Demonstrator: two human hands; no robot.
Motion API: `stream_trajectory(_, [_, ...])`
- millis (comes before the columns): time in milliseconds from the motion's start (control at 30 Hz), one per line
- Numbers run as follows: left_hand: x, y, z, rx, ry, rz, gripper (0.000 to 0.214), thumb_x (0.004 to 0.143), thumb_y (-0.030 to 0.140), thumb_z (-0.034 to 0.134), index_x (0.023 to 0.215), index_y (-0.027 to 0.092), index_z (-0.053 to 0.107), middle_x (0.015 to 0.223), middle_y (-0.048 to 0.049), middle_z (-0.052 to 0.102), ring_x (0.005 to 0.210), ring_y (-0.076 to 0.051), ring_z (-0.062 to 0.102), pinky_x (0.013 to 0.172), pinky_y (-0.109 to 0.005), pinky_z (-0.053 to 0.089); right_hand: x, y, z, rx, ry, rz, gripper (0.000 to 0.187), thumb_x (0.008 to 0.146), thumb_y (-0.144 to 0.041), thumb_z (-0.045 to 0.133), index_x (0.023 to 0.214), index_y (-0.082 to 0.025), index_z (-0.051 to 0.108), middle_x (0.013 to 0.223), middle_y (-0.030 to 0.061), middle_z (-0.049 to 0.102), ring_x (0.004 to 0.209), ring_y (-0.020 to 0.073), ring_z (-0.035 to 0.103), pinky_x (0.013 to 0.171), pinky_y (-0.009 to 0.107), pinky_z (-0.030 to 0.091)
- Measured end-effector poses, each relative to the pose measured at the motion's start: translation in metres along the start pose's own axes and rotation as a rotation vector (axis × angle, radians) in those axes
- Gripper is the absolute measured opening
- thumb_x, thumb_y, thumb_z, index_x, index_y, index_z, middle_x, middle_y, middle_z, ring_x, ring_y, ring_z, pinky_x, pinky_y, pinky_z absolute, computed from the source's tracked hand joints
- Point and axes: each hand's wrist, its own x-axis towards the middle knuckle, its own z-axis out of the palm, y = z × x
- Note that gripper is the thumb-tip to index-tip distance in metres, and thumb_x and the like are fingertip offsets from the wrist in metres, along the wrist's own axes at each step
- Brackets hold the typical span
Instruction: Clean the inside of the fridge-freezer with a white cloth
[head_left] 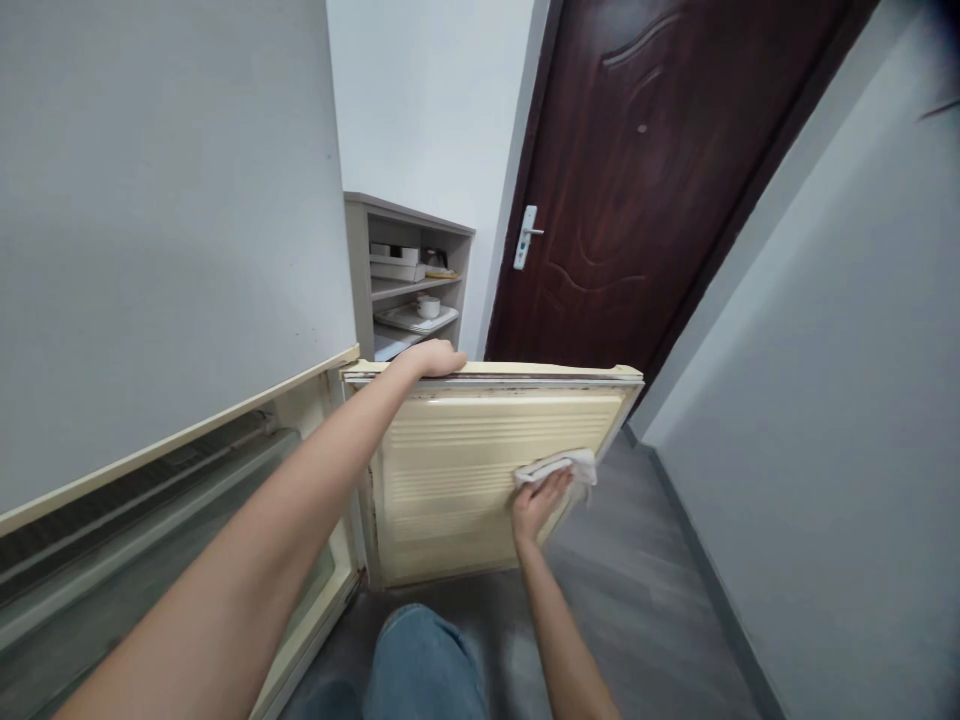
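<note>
A cream fridge door stands swung open in front of me, its ribbed inner side facing me. My left hand is curled over the door's top edge, fingers wrapped round it. My right hand presses a white cloth flat against the inner panel near the door's right side. The fingers lie on the cloth and hold it to the surface.
The open fridge body is at my left. A grey shelf unit with dishes stands behind the door. A dark brown door with a white handle is ahead. A grey wall runs along the right. My knee in jeans is below.
</note>
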Motion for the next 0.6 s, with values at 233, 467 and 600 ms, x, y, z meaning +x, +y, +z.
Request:
stream_trajectory(233, [0.001,-0.002,0.001,-0.004,0.022,0.006,0.063,0.079,0.046,0.027,0.115,0.008,0.061,0.126,-0.0225,0.062,0.113,-0.032,0.060,0.091,-0.039,0.048,-0.126,-0.129,0.026,0.106,-0.504,-0.356,0.058,0.089,-0.026,0.043,0.146,-0.029,0.032,0.147,0.0120,0.038,0.138,0.0357,0.027,0.101,0.064,0.029])
stream_trajectory(467, [-0.005,-0.001,0.001,0.000,0.042,-0.012,0.061,0.080,0.046,0.027,0.113,0.010,0.063,0.122,-0.0201,0.065,0.108,-0.030,0.062,0.087,-0.036,0.049,-0.149,-0.158,0.024,0.091,-0.656,-0.457,0.044,0.092,-0.034,0.048,0.136,-0.040,0.047,0.129,0.0023,0.060,0.097,0.0246,0.061,0.084,0.041,0.043])
stream_trajectory(600, [-0.005,-0.001,0.001,0.004,0.033,-0.005,0.060,0.079,0.047,0.028,0.109,0.011,0.065,0.119,-0.0190,0.067,0.105,-0.029,0.063,0.083,-0.034,0.049,-0.128,-0.109,0.007,0.005,-0.582,-0.452,0.040,0.093,-0.031,0.044,0.131,-0.035,0.054,0.129,0.0070,0.060,0.107,0.0273,0.059,0.087,0.044,0.043])
